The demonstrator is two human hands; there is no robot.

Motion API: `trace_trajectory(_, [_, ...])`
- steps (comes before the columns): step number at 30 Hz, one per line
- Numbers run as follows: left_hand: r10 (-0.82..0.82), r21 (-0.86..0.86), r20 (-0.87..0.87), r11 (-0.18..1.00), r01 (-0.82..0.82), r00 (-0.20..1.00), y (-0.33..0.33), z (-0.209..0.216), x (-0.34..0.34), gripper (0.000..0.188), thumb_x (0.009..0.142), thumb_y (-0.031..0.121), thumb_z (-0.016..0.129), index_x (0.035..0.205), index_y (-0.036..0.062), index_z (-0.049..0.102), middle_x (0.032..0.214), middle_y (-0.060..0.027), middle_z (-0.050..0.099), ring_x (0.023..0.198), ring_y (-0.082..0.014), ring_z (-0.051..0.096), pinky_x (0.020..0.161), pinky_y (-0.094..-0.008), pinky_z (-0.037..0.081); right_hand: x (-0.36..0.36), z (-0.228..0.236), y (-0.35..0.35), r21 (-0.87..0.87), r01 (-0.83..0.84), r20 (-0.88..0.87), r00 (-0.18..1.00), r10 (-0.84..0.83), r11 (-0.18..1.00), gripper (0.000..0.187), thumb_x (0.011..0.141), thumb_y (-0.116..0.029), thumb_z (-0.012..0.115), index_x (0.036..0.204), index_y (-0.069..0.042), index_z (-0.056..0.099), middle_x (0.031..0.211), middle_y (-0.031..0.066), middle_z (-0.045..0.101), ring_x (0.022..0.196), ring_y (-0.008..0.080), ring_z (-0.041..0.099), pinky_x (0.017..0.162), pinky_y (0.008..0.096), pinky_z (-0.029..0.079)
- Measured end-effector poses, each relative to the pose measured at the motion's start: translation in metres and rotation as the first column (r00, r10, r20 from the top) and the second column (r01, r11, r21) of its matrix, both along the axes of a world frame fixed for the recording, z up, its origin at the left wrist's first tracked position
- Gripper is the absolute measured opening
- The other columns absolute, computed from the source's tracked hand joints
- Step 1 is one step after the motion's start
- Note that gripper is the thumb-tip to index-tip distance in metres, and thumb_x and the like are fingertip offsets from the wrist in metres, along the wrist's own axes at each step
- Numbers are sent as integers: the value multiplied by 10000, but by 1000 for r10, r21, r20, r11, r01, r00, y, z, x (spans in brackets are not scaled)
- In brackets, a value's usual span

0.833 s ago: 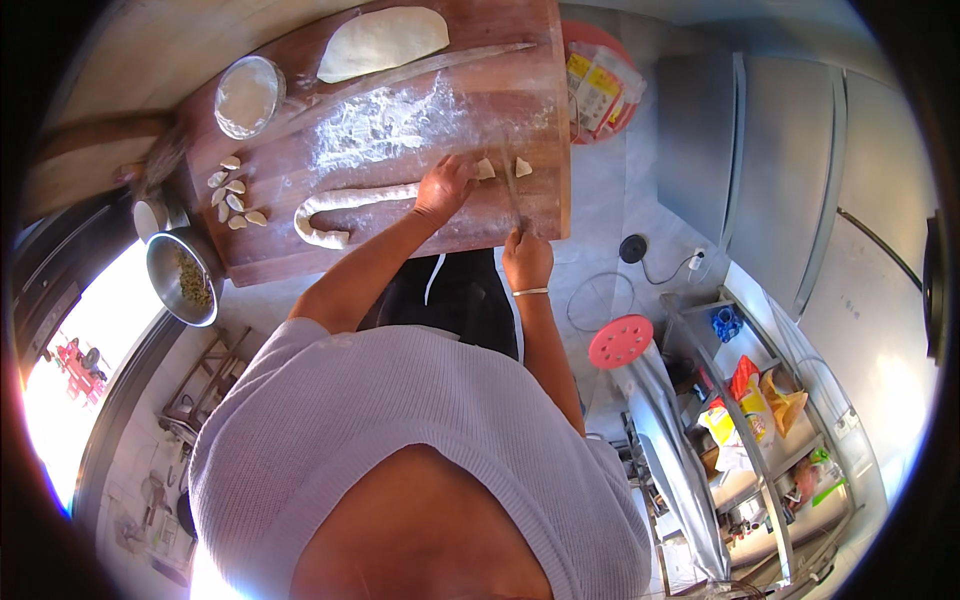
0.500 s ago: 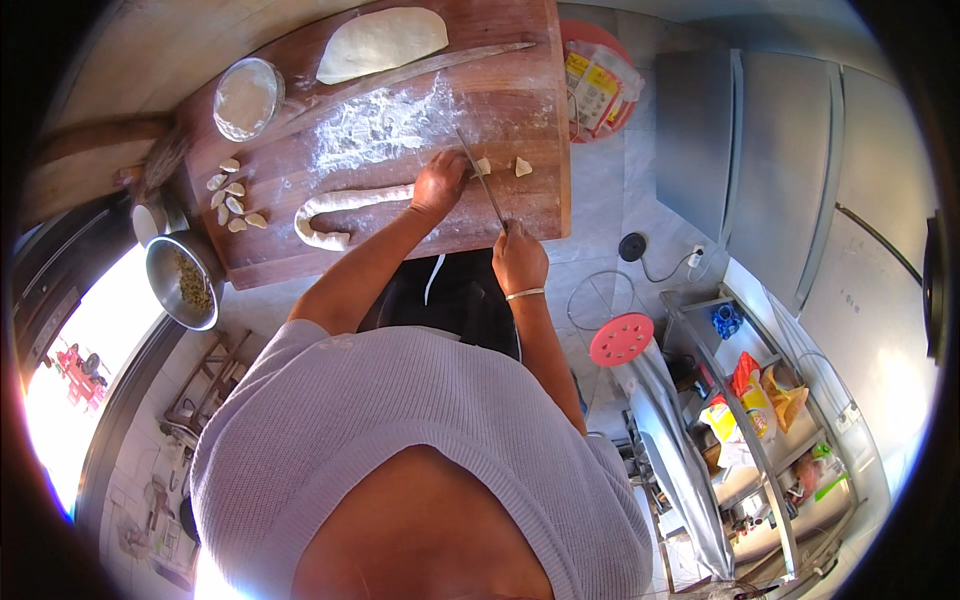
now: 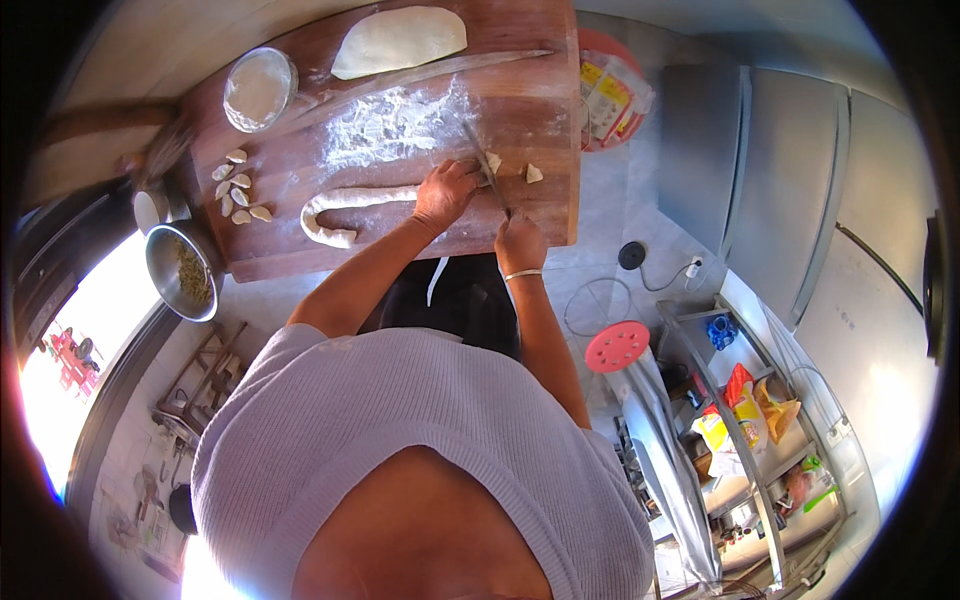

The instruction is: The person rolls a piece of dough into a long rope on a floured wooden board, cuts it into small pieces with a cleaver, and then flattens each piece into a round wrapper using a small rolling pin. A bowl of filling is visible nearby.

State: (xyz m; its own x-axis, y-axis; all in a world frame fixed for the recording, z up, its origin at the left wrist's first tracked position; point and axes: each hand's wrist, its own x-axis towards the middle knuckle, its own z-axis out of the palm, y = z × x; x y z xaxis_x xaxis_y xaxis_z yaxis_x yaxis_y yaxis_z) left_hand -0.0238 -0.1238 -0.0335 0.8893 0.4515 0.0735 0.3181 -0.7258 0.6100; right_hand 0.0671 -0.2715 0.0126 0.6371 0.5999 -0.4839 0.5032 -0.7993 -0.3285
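A long rope of dough [image 3: 345, 200], bent into a hook at its left, lies on the wooden board [image 3: 400, 250]. My left hand [image 3: 447, 192] is closed on the rope's right end, its fingertips close to the blade. In my right hand [image 3: 521, 243] is the handle of a knife [image 3: 484, 160], its blade slanting away to the far left. One cut dough piece [image 3: 493, 161] sits right against the blade, and another dough piece [image 3: 533, 173] lies apart further right. White flour [image 3: 390, 130] is spread over the board beyond my hands.
A large flat slab of dough [image 3: 400, 43] and a glass bowl of flour [image 3: 259, 90] occupy the board's far side. Several filled dumplings [image 3: 240, 197] sit at the left. A metal bowl of greenish filling [image 3: 190, 275] stands beyond the left edge; a red stool [image 3: 612, 90] is at the right.
The whole view has shifted slightly, so the board appears further right. Both hands stay at the rope's right end, and the knife keeps nearly the same slant.
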Motion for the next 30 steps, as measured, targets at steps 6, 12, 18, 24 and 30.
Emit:
trace_trajectory(6, [92, -47, 39, 995, -90, 995, -7, -11, -15, 213, 722, 83, 674, 932, 105, 651, 1088, -53, 637, 982, -279, 601, 828, -385, 527, -6, 3, -5, 112, 36, 24, 999, -39, 993, 199, 870, -156, 511, 952, -6, 613, 817, 235, 657, 752, 405, 654, 659, 482, 536])
trace_trajectory(12, [-10, 74, -11, 997, 11, 1000, -13, -11, -15, 145, 726, 91, 650, 870, 81, 655, 1041, -47, 629, 922, -266, 595, 791, -380, 532, -33, 39, -10, 9, 84, -64, 994, -83, 996, 183, 887, -165, 513, 976, -31, 597, 853, 232, 654, 750, 400, 655, 652, 479, 535])
trace_trajectory(18, [-91, 114, 85, 990, 81, 992, -16, -27, -23, 151, 711, 92, 631, 858, 70, 657, 1055, -87, 612, 936, -275, 579, 783, -370, 533, -50, 40, -22, -52, 96, -79, 992, -100, 994, 175, 909, -178, 512, 946, -19, 575, 814, 214, 656, 724, 388, 659, 631, 480, 535])
trace_trajectory(24, [-143, 89, 96, 987, 135, 985, -14, -26, -25, 182, 708, 90, 625, 886, 71, 657, 1060, -89, 608, 943, -289, 579, 791, -375, 534, -57, 21, -25, -98, 105, -72, 991, -112, 990, 200, 908, -189, 520, 957, -6, 582, 772, 214, 660, 705, 384, 660, 619, 484, 534])
trace_trajectory(30, [-4, 14, 56, 1000, 3, 998, -10, -17, -28, 197, 723, 102, 668, 919, 81, 664, 1075, -77, 623, 960, -293, 592, 813, -390, 526, -57, -13, -31, -12, 101, -31, 994, -101, 995, 209, 898, -191, 537, 934, 0, 616, 776, 228, 662, 698, 393, 652, 624, 476, 532])
